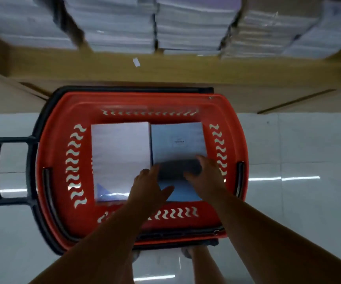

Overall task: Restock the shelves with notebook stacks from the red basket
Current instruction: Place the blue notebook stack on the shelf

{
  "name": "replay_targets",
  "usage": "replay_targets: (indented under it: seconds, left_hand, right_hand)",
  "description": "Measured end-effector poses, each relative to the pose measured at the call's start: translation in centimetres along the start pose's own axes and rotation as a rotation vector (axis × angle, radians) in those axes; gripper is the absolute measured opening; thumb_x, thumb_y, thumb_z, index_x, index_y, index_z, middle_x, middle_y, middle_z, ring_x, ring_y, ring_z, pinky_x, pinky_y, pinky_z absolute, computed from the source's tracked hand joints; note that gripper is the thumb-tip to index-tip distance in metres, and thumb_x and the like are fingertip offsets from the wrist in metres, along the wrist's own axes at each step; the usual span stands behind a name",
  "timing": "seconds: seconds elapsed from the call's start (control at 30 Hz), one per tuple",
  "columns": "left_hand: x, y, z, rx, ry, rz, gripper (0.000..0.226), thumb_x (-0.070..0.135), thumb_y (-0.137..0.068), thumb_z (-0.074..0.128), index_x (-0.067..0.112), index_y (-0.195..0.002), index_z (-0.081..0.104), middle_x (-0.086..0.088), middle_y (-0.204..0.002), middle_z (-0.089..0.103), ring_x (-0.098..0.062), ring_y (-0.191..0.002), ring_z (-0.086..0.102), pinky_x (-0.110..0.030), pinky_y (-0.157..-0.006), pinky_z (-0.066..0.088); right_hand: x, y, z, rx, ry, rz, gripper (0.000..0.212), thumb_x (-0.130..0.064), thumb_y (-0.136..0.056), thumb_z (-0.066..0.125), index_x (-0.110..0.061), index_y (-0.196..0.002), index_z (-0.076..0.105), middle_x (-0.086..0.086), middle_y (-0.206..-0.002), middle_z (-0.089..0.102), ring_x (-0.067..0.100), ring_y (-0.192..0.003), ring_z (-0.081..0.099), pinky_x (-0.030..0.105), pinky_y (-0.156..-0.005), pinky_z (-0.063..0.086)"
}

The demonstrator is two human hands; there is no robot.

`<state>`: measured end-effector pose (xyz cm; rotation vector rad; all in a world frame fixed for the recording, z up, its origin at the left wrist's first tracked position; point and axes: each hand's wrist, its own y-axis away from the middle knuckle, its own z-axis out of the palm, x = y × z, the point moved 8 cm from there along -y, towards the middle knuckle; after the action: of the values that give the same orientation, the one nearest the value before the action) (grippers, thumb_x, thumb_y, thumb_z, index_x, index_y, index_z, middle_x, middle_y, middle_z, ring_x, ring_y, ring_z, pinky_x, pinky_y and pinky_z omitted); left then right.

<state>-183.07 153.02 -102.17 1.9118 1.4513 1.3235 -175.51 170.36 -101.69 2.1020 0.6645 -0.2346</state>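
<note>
Two stacks fill red basket (49, 152): white stack (120, 152), blue stack (177, 140) under spread left hand (149, 183), right hand (206, 173).

- 2 hands show, the left hand (150, 182) and the right hand (206, 172), both bare and smeared by motion blur
- Left forearm (96, 240) is bare from wrist to the frame's edge
- Right forearm (267, 228) is bare along all its visible length
- At bottom middle, a bare lower leg (203, 267) and the front of 1 foot (186, 253); footwear too blurred to tell
</note>
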Motion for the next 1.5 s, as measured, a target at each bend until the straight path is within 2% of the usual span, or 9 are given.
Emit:
replay_targets:
  seconds: [0.13, 0.37, 0.47, 0.57, 0.73, 0.97, 1.23, 1.4, 1.5]
  left_hand:
    - [-0.9, -1.5, 2.4, 0.058, 0.095, -0.044, 0.076, 0.043, -0.083, 0.077, 0.029, -0.147, 0.039, -0.008, -0.136, 0.049, -0.027, -0.122, 0.052, -0.04, -0.101, 0.051]
    - [-0.9, -1.8, 3.7, 0.139, 0.299, -0.161, 0.07, 0.033, -0.087, 0.076, 0.028, -0.147, 0.04, -0.009, -0.14, 0.045, -0.029, -0.124, 0.052, -0.047, -0.104, 0.051]
    - [-1.0, -2.3, 3.6, 0.15, 0.326, -0.193, 0.067, 0.035, -0.089, 0.073, 0.031, -0.147, 0.039, -0.012, -0.139, 0.046, -0.033, -0.123, 0.052, -0.052, -0.102, 0.052]
    - [-1.0, -2.5, 3.5, 0.16, 0.376, -0.209, 0.065, 0.034, -0.091, 0.071, 0.036, -0.147, 0.038, -0.011, -0.141, 0.044, -0.033, -0.126, 0.05, -0.053, -0.103, 0.05]
    - [-1.1, -2.5, 4.1, 0.147, 0.518, -0.229, 0.061, 0.034, -0.092, 0.071, 0.041, -0.143, 0.039, -0.011, -0.138, 0.047, -0.032, -0.124, 0.053, -0.052, -0.101, 0.053]
    - [1.3, -1.1, 2.5, 0.142, 0.537, -0.015, 0.064, -0.003, -0.09, 0.061, 0.03, -0.143, 0.046, -0.003, -0.14, 0.053, -0.02, -0.126, 0.055, -0.038, -0.103, 0.052]
    - [-4.0, 2.0, -4.7, 0.234, 0.614, -0.077, 0.081, -0.018, -0.089, 0.045, 0.038, -0.147, 0.036, 0.012, -0.133, 0.042, -0.016, -0.135, 0.041, -0.047, -0.115, 0.039]
    - [-10.0, 2.2, -7.4, 0.331, 0.572, -0.188, 0.1, -0.024, -0.085, 0.044, 0.047, -0.154, 0.024, 0.002, -0.159, 0.035, -0.014, -0.143, 0.032, -0.047, -0.114, 0.04]
    - [-12.3, 0.9, -7.6, 0.337, 0.413, -0.215, 0.092, -0.004, -0.091, 0.059, 0.049, -0.153, 0.019, -0.006, -0.157, 0.038, -0.029, -0.145, 0.037, -0.056, -0.111, 0.042]
  right_hand:
    - [2.0, -1.8, 1.2, 0.031, -0.056, 0.115, 0.078, -0.033, -0.092, 0.072, -0.033, -0.157, 0.028, 0.005, -0.16, 0.035, 0.028, -0.144, 0.039, 0.049, -0.112, 0.043]
    - [2.7, -2.5, 1.6, 0.028, -0.156, 0.146, 0.074, -0.031, -0.095, 0.069, -0.037, -0.156, 0.028, 0.004, -0.159, 0.039, 0.028, -0.14, 0.045, 0.04, -0.107, 0.048]
    - [2.7, -2.6, 1.4, 0.015, -0.134, 0.177, 0.072, -0.033, -0.096, 0.066, -0.037, -0.157, 0.028, 0.006, -0.155, 0.044, 0.027, -0.128, 0.055, 0.036, -0.092, 0.054]
    - [2.3, -2.4, 1.4, 0.016, -0.116, 0.199, 0.066, -0.041, -0.096, 0.062, -0.039, -0.154, 0.03, 0.009, -0.138, 0.057, 0.02, -0.098, 0.065, 0.033, -0.072, 0.056]
    - [2.0, -1.6, 0.7, 0.075, -0.055, 0.199, 0.064, -0.051, -0.093, 0.061, -0.035, -0.15, 0.036, 0.009, -0.147, 0.046, 0.026, -0.126, 0.051, 0.037, -0.087, 0.046]
    - [1.6, -0.2, -0.5, 0.152, -0.033, 0.206, 0.059, -0.054, -0.093, 0.06, -0.039, -0.147, 0.041, 0.009, -0.146, 0.044, 0.027, -0.129, 0.05, 0.049, -0.101, 0.051]
    - [-4.6, 4.5, 2.7, 0.234, -0.218, 0.075, 0.054, -0.038, -0.092, 0.07, -0.034, -0.14, 0.046, -0.005, -0.135, 0.047, 0.011, -0.12, 0.051, 0.022, -0.091, 0.046]
    - [-8.5, 2.8, 8.5, 0.085, -0.204, -0.001, 0.056, -0.032, -0.092, 0.072, -0.034, -0.141, 0.046, -0.005, -0.141, 0.043, 0.004, -0.117, 0.047, 0.003, -0.079, 0.033]
    - [-8.3, 1.5, 11.2, -0.011, -0.215, 0.03, 0.056, -0.028, -0.092, 0.072, -0.032, -0.142, 0.046, 0.002, -0.144, 0.045, 0.017, -0.125, 0.054, 0.014, -0.093, 0.044]
